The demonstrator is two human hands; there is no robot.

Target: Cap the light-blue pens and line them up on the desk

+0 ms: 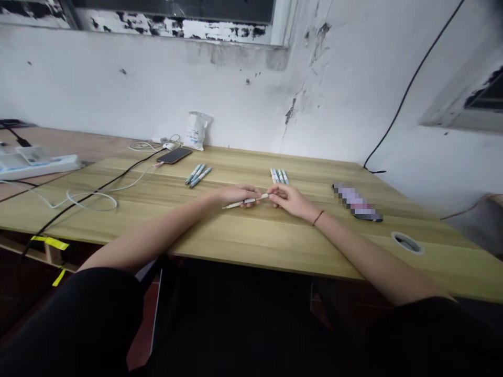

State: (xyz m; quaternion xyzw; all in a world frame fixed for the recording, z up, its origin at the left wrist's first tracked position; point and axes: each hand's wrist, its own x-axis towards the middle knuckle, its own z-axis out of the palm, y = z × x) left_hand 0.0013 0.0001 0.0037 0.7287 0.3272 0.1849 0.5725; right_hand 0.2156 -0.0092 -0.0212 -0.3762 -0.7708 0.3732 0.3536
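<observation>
Working slim pale pen (249, 200) over table (243, 241), row of pens (280, 175) beyond: left hand (243, 195) pinching barrel, right hand (286, 199) pinching right end. Step seems two-handed work at that end; next move likely calls for steady left grip.

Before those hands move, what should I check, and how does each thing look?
1. Left hand holding the pen: ok.
2. Right hand gripping the pen's end: cannot tell; its fingertips are there, but the detail is too small.
3. Pen fully assembled: cannot tell.
4. Left pen group apart from both hands: ok.
5. Phone clear of both hands: ok.
</observation>
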